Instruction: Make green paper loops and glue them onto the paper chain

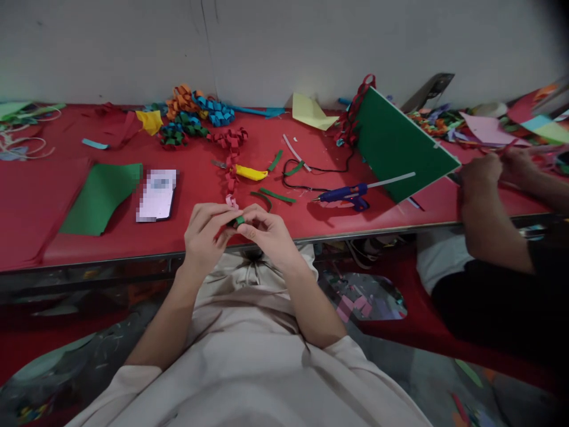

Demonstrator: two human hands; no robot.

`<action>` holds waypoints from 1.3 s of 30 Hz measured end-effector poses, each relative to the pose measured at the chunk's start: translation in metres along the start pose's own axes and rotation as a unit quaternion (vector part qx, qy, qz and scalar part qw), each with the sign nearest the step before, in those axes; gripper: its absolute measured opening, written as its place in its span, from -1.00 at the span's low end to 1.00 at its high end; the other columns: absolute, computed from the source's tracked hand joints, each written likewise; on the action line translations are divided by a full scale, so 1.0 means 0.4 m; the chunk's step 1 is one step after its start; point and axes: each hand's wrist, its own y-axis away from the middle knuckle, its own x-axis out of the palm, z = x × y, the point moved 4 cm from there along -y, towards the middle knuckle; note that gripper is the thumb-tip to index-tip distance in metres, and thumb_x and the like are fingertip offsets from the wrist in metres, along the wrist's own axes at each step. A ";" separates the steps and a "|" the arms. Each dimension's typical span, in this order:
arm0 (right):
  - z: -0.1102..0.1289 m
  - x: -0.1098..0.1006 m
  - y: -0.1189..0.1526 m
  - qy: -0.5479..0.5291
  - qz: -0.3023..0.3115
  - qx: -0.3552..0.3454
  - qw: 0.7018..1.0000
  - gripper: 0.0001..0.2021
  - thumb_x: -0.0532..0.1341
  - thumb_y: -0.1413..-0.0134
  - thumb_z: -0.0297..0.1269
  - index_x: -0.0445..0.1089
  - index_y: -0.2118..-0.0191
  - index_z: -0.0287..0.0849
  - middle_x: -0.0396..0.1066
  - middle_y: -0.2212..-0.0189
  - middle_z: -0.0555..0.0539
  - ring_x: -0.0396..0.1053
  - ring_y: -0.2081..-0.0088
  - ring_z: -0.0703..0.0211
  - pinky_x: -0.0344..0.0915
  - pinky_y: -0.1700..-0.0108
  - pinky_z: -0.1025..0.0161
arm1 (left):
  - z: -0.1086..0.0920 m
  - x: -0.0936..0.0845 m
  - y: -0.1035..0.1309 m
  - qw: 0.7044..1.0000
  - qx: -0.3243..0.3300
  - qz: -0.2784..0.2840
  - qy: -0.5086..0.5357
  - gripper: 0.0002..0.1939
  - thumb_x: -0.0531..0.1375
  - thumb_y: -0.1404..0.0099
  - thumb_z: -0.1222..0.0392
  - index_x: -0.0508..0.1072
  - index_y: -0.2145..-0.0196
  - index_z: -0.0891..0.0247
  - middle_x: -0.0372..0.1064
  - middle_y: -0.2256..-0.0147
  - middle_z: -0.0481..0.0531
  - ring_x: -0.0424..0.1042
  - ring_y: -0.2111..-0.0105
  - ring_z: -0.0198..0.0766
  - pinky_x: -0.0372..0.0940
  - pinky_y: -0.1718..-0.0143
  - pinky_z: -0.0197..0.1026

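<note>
Close together at the table's front edge, my left hand [208,228] and my right hand [267,231] pinch a small curled green paper strip [240,220] between their fingertips. The fingers partly hide it. Just beyond them, a pink and red paper chain [231,172] runs back across the table to a pile of blue, green and orange paper links [184,110]. Loose green paper strips [278,195] lie a little to the right. A yellow-handled cutter [251,172] rests beside the chain. The blue hot glue gun [342,194] lies with its nozzle pointing left.
A phone [156,196] and a green paper sheet [104,198] lie on the red table [195,172] at left. A green board [395,145] leans upright at right, with a black cord [317,170] near it. Beyond it, a co-worker's hands [482,172] work at the table.
</note>
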 end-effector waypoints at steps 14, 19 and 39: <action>-0.012 -0.003 -0.003 -0.067 0.016 0.004 0.998 -0.53 0.42 0.02 0.19 0.39 0.43 -0.15 0.30 0.33 0.01 0.32 0.25 0.22 0.28 0.11 0.23 | -0.009 0.014 0.016 0.999 0.014 0.023 0.041 -0.75 0.23 -0.42 0.16 0.56 -0.03 0.11 0.57 0.07 0.13 0.54 0.07 -0.16 0.43 0.01 -0.11; -0.015 -0.004 0.004 -0.054 -0.014 0.007 0.998 -0.47 0.45 0.07 0.19 0.29 0.55 -0.15 0.23 0.42 0.05 0.23 0.34 0.24 0.22 0.23 0.25 | 0.005 0.023 0.023 0.997 -0.012 0.067 0.040 -0.71 0.26 -0.41 0.04 0.56 -0.03 0.13 0.59 0.07 0.12 0.53 0.05 -0.13 0.38 -0.03 -0.07; -0.057 -0.016 0.018 -0.260 -0.022 0.107 0.960 -0.61 0.57 0.23 0.04 0.59 0.33 -0.09 0.43 0.36 0.02 0.34 0.31 0.26 0.26 0.20 0.28 | -0.004 0.030 0.015 0.997 -0.016 0.036 0.065 -0.67 0.32 -0.35 0.01 0.56 -0.02 0.15 0.60 0.13 0.10 0.52 0.09 -0.13 0.38 -0.01 -0.06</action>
